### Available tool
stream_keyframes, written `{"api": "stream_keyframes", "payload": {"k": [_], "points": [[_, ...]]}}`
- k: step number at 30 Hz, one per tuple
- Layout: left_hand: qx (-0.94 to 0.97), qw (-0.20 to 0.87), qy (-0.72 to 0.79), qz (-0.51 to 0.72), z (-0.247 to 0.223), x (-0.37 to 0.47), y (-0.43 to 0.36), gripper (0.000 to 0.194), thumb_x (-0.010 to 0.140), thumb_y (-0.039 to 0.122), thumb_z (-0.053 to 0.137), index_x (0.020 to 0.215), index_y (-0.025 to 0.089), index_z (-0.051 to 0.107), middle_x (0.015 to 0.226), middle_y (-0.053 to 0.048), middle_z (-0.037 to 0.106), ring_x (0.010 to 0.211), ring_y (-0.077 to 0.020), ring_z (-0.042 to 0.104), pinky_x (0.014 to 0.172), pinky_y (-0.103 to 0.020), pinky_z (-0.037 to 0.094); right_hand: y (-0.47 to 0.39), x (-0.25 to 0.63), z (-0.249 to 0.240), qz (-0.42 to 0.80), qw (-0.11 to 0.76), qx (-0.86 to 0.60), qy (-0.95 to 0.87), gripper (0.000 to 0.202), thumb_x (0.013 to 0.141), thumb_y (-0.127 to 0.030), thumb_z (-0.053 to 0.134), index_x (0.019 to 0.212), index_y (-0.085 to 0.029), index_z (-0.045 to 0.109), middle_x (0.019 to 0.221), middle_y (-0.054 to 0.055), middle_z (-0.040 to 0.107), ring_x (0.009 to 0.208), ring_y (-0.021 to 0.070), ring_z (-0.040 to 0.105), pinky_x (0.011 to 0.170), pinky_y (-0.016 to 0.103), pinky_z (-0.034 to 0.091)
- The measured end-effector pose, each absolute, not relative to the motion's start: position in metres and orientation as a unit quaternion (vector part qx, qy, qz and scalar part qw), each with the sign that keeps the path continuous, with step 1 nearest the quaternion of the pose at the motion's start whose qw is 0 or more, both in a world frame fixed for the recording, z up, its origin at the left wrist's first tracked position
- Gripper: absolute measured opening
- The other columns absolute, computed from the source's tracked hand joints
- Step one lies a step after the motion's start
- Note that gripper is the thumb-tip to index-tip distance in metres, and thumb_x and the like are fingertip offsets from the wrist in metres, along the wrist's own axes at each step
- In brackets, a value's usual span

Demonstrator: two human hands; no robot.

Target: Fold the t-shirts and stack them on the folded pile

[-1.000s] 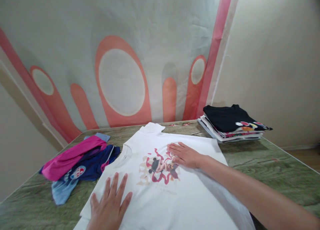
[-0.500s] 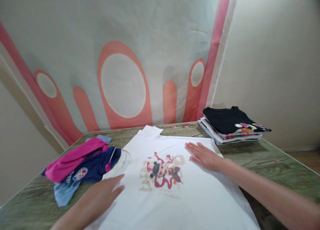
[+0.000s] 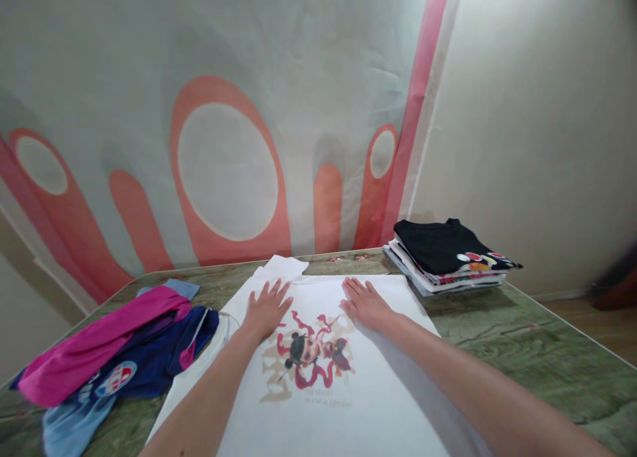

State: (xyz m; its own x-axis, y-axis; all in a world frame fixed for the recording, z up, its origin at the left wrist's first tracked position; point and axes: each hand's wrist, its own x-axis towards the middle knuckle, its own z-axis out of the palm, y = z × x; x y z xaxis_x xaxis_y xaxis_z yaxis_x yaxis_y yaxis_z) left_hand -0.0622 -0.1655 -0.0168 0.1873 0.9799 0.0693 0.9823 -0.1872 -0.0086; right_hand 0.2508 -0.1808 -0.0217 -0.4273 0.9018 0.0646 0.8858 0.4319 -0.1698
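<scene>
A white T-shirt (image 3: 378, 404) with a red, black and tan cartoon print lies spread on the table in front of me. My left hand (image 3: 267, 309) rests flat on its upper left part, fingers spread. Flat on the upper right part, above the print, lies my right hand (image 3: 365, 303) with fingers stretched out. Neither hand grips the cloth. One white sleeve juts out at the shirt's far left. The near end of the shirt runs out of view, and my left forearm covers some of its left side.
A stack of folded clothes with a black T-shirt (image 3: 438, 245) on top sits at the back right of the wood-patterned table (image 3: 537, 351). Loose pink, navy and light blue garments (image 3: 144, 344) lie heaped at the left. Behind the table stands a wall with a printed covering (image 3: 303, 112).
My left hand has moved from the shirt's left side, farther away and rightward, onto its upper part. My right hand stays flat near the upper right. The view has shifted slightly.
</scene>
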Motion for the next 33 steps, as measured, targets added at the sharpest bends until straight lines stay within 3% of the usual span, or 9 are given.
{"api": "stream_keyframes", "payload": {"k": [13,24,30,33], "points": [[-0.712,0.028,-0.701,-0.021,-0.019,-0.078,-0.157,0.059,0.095,0.059,0.017,0.151,0.04,0.018,0.16,0.003,0.012,0.145,-0.0359,0.011,0.106,-0.07,0.015,-0.135,0.26,-0.036,0.043,0.08,-0.528,-0.844,0.062,0.099,-0.049,0.016,0.152,-0.017,0.023,0.158,0.006,0.02,0.145,0.0217,0.016,0.116,0.047,0.011],[-0.717,0.036,-0.696,-0.015,-0.02,-0.083,-0.16,0.058,0.096,0.057,0.018,0.151,0.039,0.021,0.16,0.003,0.013,0.145,-0.0338,0.014,0.108,-0.066,0.017,-0.12,0.3,-0.046,0.019,0.075,-0.62,-0.781,0.066,0.099,-0.051,0.016,0.15,-0.011,0.026,0.158,0.011,0.019,0.146,0.0231,0.015,0.115,0.049,0.014],[-0.695,0.103,-0.708,-0.076,-0.017,-0.081,-0.164,0.067,0.096,0.055,0.024,0.154,0.023,0.013,0.161,-0.01,0.005,0.146,-0.0321,0.011,0.109,-0.054,0.026,-0.122,0.299,-0.05,0.001,0.108,-0.615,-0.781,0.065,0.098,-0.048,0.022,0.148,-0.007,0.03,0.156,0.015,0.023,0.145,0.0246,0.018,0.115,0.046,0.015],[-0.689,0.091,-0.718,-0.044,-0.018,-0.083,-0.163,0.067,0.097,0.053,0.022,0.152,0.015,0.022,0.158,-0.015,0.016,0.145,-0.032,0.017,0.11,-0.053,0.025,-0.12,0.3,-0.053,0.008,0.104,-0.614,-0.782,0.065,0.098,-0.049,0.022,0.147,-0.007,0.033,0.156,0.015,0.025,0.144,0.0255,0.019,0.114,0.046,0.016]]}}
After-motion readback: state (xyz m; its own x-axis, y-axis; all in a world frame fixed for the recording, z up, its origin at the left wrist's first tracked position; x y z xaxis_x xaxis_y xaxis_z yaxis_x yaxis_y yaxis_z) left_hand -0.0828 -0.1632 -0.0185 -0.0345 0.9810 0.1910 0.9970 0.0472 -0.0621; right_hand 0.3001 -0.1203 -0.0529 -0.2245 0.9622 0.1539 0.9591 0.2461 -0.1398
